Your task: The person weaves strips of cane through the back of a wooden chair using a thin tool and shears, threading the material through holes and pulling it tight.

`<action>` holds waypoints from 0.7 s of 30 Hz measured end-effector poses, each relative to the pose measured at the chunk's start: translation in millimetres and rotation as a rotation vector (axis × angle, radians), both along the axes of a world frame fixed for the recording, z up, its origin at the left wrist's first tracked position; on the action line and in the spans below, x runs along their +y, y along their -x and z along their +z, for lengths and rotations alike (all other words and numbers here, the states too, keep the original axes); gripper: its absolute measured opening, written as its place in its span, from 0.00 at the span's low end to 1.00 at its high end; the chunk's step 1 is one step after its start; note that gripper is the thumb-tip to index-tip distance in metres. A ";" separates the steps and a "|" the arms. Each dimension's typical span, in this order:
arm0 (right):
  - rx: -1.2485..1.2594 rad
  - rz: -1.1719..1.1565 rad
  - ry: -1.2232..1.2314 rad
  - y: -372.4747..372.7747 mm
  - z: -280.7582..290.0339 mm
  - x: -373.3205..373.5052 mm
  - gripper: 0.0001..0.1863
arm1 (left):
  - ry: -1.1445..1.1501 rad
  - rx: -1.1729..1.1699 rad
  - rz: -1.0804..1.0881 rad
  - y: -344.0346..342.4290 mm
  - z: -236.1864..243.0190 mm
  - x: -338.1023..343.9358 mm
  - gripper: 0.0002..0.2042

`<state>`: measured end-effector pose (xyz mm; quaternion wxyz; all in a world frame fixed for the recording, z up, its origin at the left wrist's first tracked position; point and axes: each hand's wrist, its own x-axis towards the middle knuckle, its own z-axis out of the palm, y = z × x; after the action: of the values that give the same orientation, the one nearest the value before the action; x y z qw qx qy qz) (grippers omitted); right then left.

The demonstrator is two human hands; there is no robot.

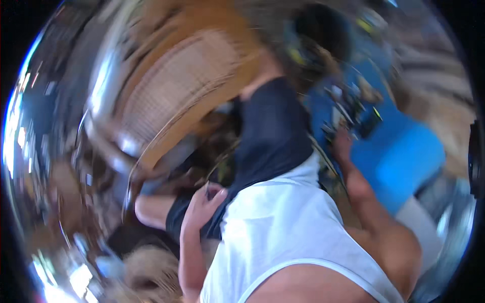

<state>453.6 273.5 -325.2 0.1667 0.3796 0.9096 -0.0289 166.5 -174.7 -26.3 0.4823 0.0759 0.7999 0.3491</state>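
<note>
My left hand (pixel 203 206) rests over my left thigh, its fingers curled together. A small dark bit shows between the fingers, too blurred to name. My right hand (pixel 343 143) reaches down to the right, at a jumble of hand tools (pixel 359 108) lying on a bright blue surface (pixel 404 156). Motion smears its fingers, so their grip does not show. Ahead on the left stands an orange-brown wooden frame with a woven cane panel (pixel 184 76), apart from both hands.
Behind the tools is a dark round container (pixel 321 38). A curved, shiny pale pole or rail (pixel 103 76) runs beside the woven panel. At lower left lies a tan fibrous bundle (pixel 151 267). Much of the surroundings is smeared by motion.
</note>
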 end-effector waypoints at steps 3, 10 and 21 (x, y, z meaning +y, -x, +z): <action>-0.113 -0.003 0.021 -26.8 -5.9 40.5 0.27 | -0.126 0.020 0.028 14.7 -12.3 -3.5 0.18; -0.585 0.803 0.086 -30.5 14.4 146.4 0.23 | -0.306 0.103 0.685 25.4 -31.8 -60.5 0.16; -0.375 -0.486 1.428 140.8 313.8 68.4 0.32 | 0.098 1.167 0.486 125.7 -21.2 -125.6 0.15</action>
<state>312.8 341.9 -11.4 0.5108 0.3675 0.5186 -0.5788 40.9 -300.3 -47.5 -0.1232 0.0479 0.9406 0.3127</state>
